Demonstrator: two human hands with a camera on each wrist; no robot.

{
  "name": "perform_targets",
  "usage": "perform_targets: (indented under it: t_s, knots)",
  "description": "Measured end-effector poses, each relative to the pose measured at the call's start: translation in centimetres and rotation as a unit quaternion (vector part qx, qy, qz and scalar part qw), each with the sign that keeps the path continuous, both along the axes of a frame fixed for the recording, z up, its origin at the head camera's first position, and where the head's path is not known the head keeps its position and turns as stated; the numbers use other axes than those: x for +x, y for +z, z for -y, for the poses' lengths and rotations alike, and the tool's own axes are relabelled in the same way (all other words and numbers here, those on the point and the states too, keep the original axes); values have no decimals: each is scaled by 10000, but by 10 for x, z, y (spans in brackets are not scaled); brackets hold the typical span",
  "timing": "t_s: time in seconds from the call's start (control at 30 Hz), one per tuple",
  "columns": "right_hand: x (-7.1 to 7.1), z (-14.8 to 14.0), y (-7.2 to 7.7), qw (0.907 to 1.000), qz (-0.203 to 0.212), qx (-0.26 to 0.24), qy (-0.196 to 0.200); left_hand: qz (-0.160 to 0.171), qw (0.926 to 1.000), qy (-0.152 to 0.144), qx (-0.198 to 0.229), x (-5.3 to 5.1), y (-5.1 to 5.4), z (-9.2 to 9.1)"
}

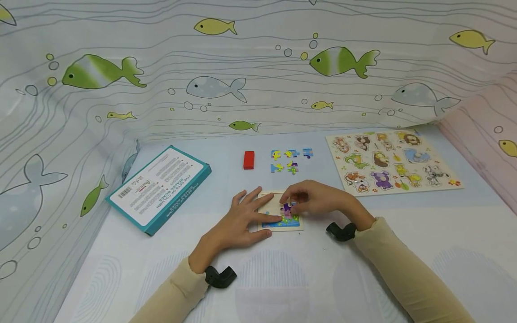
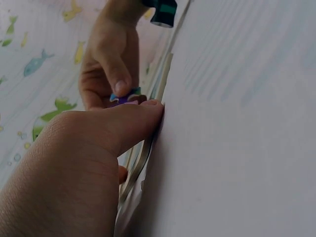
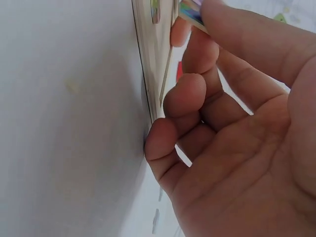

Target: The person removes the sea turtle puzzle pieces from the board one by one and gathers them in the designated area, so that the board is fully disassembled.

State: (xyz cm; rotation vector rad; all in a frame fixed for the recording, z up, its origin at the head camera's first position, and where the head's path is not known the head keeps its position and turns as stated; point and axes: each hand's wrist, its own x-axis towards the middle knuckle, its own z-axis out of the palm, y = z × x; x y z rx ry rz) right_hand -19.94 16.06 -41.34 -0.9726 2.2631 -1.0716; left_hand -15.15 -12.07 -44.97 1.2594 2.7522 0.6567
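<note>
A small wooden puzzle tray [image 1: 300, 226] lies flat on the table, with blue, green and purple pieces in its lower part. My left hand [image 1: 242, 220] rests across its left side with the fingers spread straight. Between thumb and fingertips my right hand [image 1: 319, 197] pinches a purple puzzle piece [image 1: 287, 207] over the tray's right half. The right wrist view shows the held piece [image 3: 191, 15] edge-on, tilted, with the other fingers curled below it. In the left wrist view the purple piece [image 2: 126, 98] is partly hidden behind my left thumb.
Several loose puzzle pieces [image 1: 292, 167] lie in two rows beyond the tray, beside a red block [image 1: 248, 160]. A teal-edged box [image 1: 161, 190] lies at the left. At the back right is a large animal puzzle board [image 1: 393, 163].
</note>
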Motion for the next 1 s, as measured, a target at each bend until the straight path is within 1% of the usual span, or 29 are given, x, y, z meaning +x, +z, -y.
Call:
perform_targets:
  t_s: [0.2, 0.43, 0.63, 0.7, 1.0]
  knots:
    - [-6, -4, -1, 9994, -129, -147, -277, 23, 10000, 16, -17, 0, 1, 0]
    - [-11, -13, -1, 9953, -208, -454, -829, -46, 10000, 10, 35, 0, -1, 0]
    - [-15, -19, -5, 9876, 10, -601, -1447, -58, 10000, 19, 37, 1, -1, -1]
    - [-16, -21, -6, 9846, 24, -636, -1626, -45, 10000, 29, 36, 1, -1, -1]
    - [-21, -30, -6, 9722, -433, -587, -2226, -11, 10000, 50, -8, 0, -1, -1]
